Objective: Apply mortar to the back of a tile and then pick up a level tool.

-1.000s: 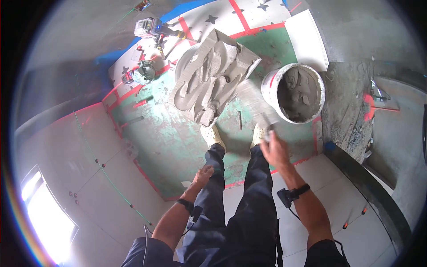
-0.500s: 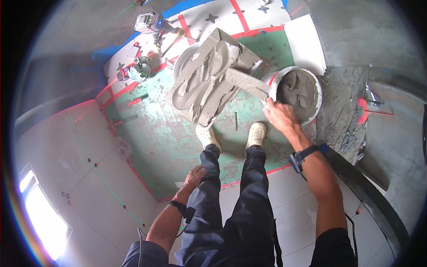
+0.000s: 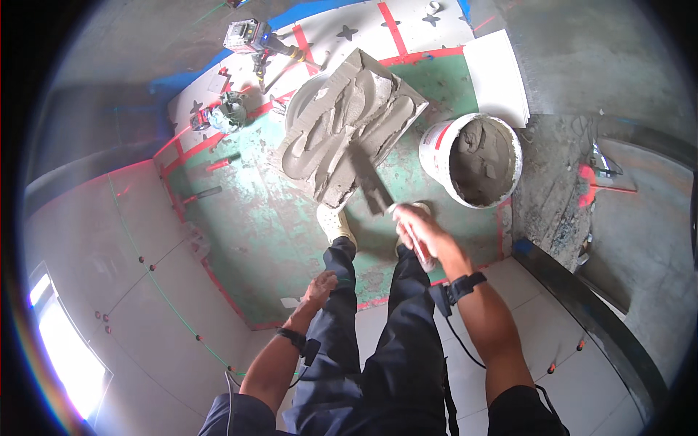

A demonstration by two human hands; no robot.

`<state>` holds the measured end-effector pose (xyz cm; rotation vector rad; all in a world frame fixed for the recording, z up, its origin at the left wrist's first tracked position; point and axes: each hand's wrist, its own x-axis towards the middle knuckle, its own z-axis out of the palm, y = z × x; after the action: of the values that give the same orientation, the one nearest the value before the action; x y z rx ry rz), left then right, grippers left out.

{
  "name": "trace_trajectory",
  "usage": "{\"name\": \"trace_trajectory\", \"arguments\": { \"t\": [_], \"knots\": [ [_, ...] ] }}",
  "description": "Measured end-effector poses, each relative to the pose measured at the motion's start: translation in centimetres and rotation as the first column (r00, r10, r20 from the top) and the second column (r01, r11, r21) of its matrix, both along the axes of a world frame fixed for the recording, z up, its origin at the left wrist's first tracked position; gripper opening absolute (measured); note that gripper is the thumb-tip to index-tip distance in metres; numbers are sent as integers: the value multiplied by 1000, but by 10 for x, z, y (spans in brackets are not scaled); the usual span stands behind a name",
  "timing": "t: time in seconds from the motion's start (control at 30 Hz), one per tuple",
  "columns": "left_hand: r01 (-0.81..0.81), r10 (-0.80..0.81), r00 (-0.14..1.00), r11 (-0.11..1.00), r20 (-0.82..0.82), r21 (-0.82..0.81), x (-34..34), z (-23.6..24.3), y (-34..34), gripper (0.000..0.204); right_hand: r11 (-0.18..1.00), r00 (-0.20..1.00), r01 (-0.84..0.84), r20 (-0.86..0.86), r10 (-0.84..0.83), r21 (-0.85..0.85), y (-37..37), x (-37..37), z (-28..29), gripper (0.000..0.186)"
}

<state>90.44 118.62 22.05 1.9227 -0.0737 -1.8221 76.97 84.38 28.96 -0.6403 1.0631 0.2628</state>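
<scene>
My right hand (image 3: 424,232) is closed round the handle of a flat steel trowel (image 3: 372,183). The blade points away and to the left, its tip over the near right part of a tile (image 3: 413,115) coated with thick, ridged grey mortar (image 3: 320,149). Whether the blade touches the mortar I cannot tell. Resting on my left knee, my left hand (image 3: 320,288) holds nothing; its fingers lie loosely over the trouser leg. A white bucket (image 3: 434,154) of grey mortar stands tilted to the right of the tile.
Behind the tile are a cordless power tool (image 3: 247,38) and a red tool with a plastic-wrapped part (image 3: 227,112). White sheets (image 3: 496,76) lie beyond the bucket. A dark curved edge (image 3: 582,305) runs along the right. My light clogs (image 3: 336,225) stand on the green floor.
My right hand has moved left and nearer to me, away from the bucket. The trowel has swung from lying between tile and bucket to pointing away from me. My left hand stays on the knee.
</scene>
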Motion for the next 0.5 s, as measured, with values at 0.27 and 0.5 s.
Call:
{"name": "trace_trajectory", "arguments": {
  "t": [0.27,0.5],
  "knots": [
    [-89,88,995,996,-48,-21,9,6,0,49,819,960,-277,-186,211,-502,-28,20,-4,37],
    [-18,17,998,1000,54,4,20,8,15,46,942,946,323,53,-319,-96,16,87,-8,25]
  ]
}}
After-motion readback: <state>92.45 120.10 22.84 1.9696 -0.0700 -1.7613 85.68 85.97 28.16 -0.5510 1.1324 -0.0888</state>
